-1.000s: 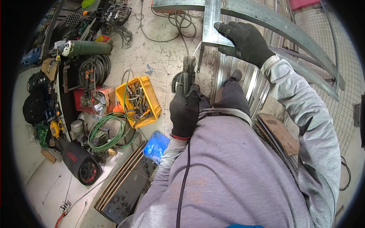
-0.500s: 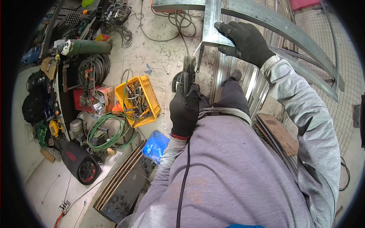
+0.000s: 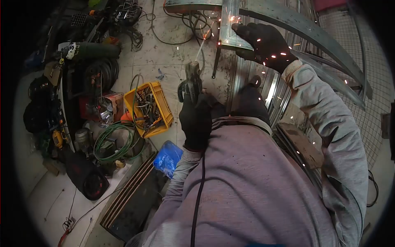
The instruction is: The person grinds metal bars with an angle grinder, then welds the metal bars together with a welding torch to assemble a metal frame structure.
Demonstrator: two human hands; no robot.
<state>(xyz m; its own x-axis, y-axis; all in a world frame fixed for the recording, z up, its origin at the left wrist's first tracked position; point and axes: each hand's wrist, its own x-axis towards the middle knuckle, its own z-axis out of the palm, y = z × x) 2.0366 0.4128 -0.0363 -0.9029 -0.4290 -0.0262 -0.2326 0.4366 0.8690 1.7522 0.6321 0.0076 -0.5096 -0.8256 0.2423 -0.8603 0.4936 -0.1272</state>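
My left hand (image 3: 196,125), in a black glove, is closed around a welding electrode holder (image 3: 191,81). A pale welding rod (image 3: 200,51) sticks out of the holder's jaws, its tip glowing orange and apart from the metal. At the top, my gloved right hand (image 3: 269,47) grips the corner of a galvanized steel frame (image 3: 228,29), fingers over the upper face and thumb side below. Sparks fly around the corner and across my right glove. A dark cable (image 3: 198,197) trails down from my left hand over my shirt.
A yellow crate (image 3: 163,108) of tools stands on the floor at left, beside a coiled green hose (image 3: 108,155). Farther left are a gas cylinder (image 3: 96,50) and a black speaker-like box (image 3: 86,175). A blue plastic bag (image 3: 168,158) and stacked boards (image 3: 129,197) lie nearer.
Sparks have appeared around the frame corner and the picture has darkened. My left hand has shifted slightly left with the holder, and the rod tip is away from the frame. My right hand stays put.
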